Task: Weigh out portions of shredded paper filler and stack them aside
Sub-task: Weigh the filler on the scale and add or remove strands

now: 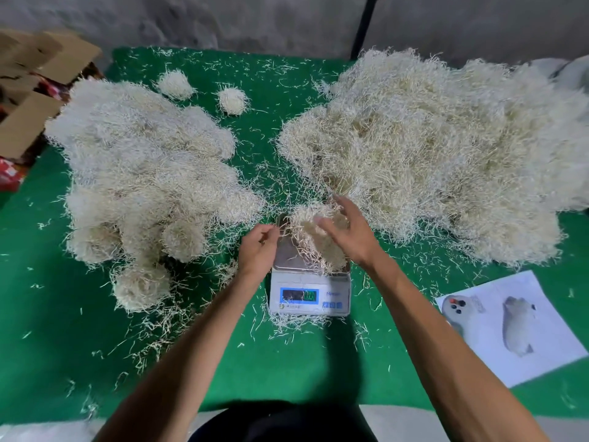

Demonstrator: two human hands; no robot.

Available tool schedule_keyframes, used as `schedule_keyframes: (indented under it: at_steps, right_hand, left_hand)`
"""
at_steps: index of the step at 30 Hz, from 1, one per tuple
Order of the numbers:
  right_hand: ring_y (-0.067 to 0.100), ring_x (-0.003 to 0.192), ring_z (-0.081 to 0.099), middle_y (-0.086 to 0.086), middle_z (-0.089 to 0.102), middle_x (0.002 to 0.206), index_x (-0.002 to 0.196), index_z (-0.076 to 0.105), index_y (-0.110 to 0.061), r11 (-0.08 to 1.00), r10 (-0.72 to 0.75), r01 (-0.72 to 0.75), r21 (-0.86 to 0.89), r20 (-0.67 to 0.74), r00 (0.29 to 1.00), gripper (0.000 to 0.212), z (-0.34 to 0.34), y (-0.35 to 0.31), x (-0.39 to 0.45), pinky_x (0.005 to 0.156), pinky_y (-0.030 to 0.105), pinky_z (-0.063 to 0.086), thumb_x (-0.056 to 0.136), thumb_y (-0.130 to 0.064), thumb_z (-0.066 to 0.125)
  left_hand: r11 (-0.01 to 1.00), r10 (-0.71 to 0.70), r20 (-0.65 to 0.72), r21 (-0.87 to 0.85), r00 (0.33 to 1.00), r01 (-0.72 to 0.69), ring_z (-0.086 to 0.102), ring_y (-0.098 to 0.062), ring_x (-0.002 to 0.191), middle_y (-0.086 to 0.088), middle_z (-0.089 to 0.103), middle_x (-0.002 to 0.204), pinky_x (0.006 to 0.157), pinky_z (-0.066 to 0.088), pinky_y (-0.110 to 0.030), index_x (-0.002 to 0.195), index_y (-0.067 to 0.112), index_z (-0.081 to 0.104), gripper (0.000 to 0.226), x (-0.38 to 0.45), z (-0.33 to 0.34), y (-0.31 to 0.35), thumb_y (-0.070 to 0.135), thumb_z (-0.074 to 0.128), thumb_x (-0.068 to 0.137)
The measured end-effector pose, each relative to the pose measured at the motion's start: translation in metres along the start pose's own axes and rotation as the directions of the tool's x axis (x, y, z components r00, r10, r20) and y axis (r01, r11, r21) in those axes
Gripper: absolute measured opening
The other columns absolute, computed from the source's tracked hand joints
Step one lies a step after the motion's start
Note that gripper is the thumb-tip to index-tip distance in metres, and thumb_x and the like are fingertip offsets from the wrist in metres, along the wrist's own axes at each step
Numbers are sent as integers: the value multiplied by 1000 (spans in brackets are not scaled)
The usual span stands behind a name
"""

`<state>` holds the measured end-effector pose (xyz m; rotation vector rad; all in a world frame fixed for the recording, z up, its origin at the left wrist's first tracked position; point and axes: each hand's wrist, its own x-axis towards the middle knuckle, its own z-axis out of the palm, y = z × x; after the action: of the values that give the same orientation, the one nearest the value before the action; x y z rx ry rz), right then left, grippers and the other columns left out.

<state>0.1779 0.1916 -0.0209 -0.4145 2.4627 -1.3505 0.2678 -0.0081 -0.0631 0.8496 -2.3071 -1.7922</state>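
A small white digital scale (309, 291) with a blue-framed display and a steel weighing pan sits in the middle of the green felt-covered table (287, 371), and everything else is easiest to place from it. On the pan rests a loose cream-coloured clump of shredded paper filler (314, 237), spilling over the pan's right and far edges.

The right hand (345, 231) lies over the right side of that clump, fingers spread and fairly straight, touching the strands rather than closing round them. The left hand (256, 247) hovers at the pan's left edge with its fingers curled; it seems to pinch a few thin strands between thumb and fingertips, though the pinch itself is hard to make out.

To the right of the scale and beyond it spreads a big shaggy heap of loose shredded paper (430, 148). To the left of the scale is a mound of rounded, bundled paper portions (143, 186) pressed against one another, with two small separate balls (176, 84) lying farther back. Stray shreds litter the felt all round the scale.

Near right of the scale lies a white printed sheet (513, 327) showing pictures. Far left of the scale, off the table's edge, stand open brown cardboard boxes (28, 100). The digits on the display are too blurred to read.
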Motion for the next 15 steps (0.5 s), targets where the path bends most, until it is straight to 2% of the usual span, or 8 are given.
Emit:
schedule_keyframes:
  at_steps: [3,7,10,15]
  right_hand:
    - [16,129,55,3,55,148,148,48,-19,999,36,-29,41,-181,983,71,-1,-3,-5,110,43,46,97,-69,51]
    - [15,103,65,4,69,120,128,63,-9,998,50,-55,-7,-312,949,43,-2,4,-11,98,43,57,106,-45,51]
    - [17,101,65,5,70,116,121,65,-9,998,55,-66,-22,-339,939,38,0,10,-14,98,43,56,106,-41,52]
    - [20,110,64,6,68,123,127,62,-8,994,111,-110,22,-351,930,44,1,17,-18,100,38,53,105,-45,53]
  left_hand:
    - [999,12,3,-44,1000,-12,70,-21,93,0,71,102,83,59,-38,103,21,68,19,-6,-1,1,38,58,101]
    - [997,32,42,-74,999,-29,72,-17,86,2,72,105,88,59,-45,112,18,68,26,-11,-2,7,39,57,101]
    - [997,43,54,-66,998,-39,72,-16,86,2,72,105,87,60,-45,110,18,67,27,-12,-2,8,41,55,101]
    - [993,63,92,-102,994,-54,72,-14,81,2,72,104,84,61,-42,108,20,66,24,-14,1,8,40,56,101]
